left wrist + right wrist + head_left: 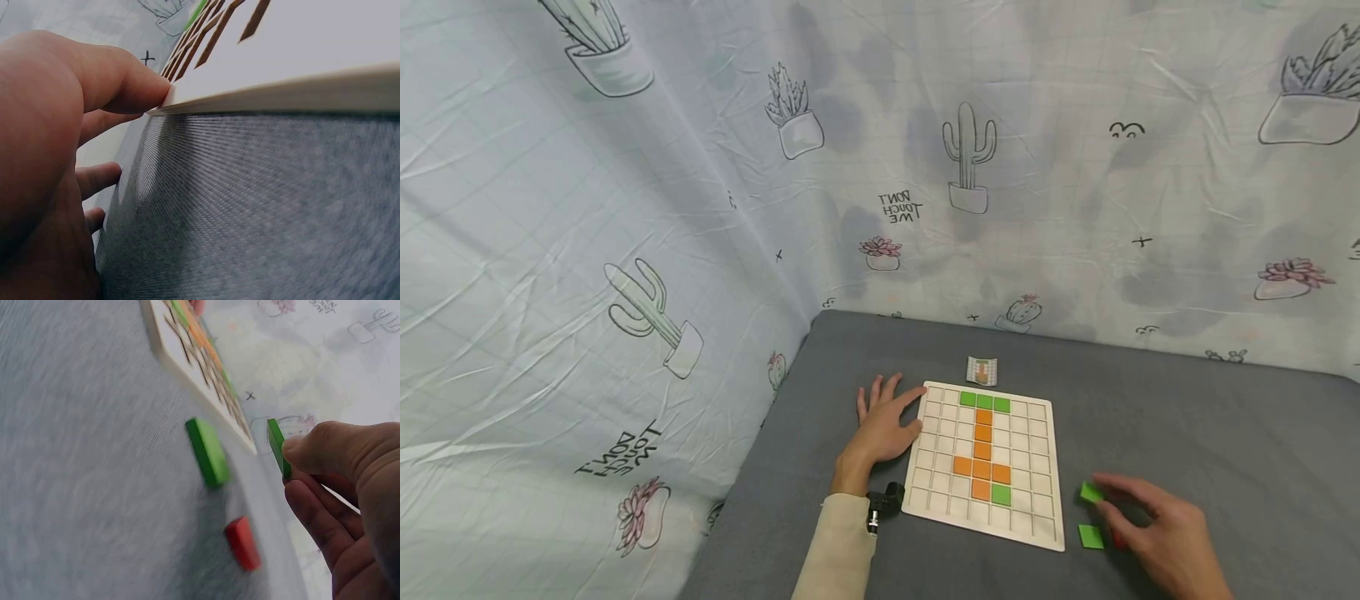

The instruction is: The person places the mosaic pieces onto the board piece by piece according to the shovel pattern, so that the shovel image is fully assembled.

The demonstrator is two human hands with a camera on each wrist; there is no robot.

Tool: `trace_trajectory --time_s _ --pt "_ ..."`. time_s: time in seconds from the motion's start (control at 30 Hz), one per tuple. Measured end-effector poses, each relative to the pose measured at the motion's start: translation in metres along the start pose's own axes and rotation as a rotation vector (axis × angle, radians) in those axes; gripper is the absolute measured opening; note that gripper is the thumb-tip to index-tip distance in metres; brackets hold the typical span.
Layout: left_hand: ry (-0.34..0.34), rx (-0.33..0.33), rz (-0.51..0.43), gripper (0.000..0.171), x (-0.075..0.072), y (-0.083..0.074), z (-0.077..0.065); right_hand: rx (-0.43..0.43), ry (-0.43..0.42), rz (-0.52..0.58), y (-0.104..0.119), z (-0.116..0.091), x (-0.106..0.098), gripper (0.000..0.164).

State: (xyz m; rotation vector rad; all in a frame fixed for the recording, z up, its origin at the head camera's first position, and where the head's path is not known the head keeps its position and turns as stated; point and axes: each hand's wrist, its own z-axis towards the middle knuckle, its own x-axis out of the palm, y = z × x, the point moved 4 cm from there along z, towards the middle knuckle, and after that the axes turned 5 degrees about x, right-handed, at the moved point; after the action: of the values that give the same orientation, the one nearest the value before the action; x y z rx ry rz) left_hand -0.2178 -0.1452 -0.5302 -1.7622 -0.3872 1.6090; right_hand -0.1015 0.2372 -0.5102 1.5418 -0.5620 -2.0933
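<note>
A pale wooden grid board [985, 527] lies on the grey cloth, with three green tiles [985, 402] in its far row. Several orange tiles [982, 450] run down from them, widening near the bottom, where one more green tile [1001, 495] sits. My left hand [883, 429], fingers spread, touches the board's left edge with thumb and index finger. Right of the board, my right hand [1165, 525] pinches a green square tile [277, 447] between thumb and fingers, raised above the cloth. Below it lie a loose green tile [208, 452] and a red tile [242, 544], partly hidden in the head view.
A small card [982, 372] with a printed coloured grid lies just beyond the board's far edge. The grey tabletop [1187, 400] extends to the right. White fabric [1060, 183] printed with cacti hangs behind and on the left.
</note>
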Motion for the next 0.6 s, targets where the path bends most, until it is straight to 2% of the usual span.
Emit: trace_trajectory --time_s 0.27,0.5,0.6 --pt "-0.001 -0.003 0.002 0.055 0.000 0.000 0.000 -0.090 -0.012 0.074 0.019 0.004 -0.005 0.044" --pt "-0.002 -0.007 0.005 0.055 0.001 0.000 0.001 -0.092 0.023 0.087 0.031 0.008 0.001 0.041" --pt "-0.006 -0.008 0.004 0.055 0.001 0.000 0.001 -0.125 0.011 0.106 0.037 0.010 0.004 0.043"
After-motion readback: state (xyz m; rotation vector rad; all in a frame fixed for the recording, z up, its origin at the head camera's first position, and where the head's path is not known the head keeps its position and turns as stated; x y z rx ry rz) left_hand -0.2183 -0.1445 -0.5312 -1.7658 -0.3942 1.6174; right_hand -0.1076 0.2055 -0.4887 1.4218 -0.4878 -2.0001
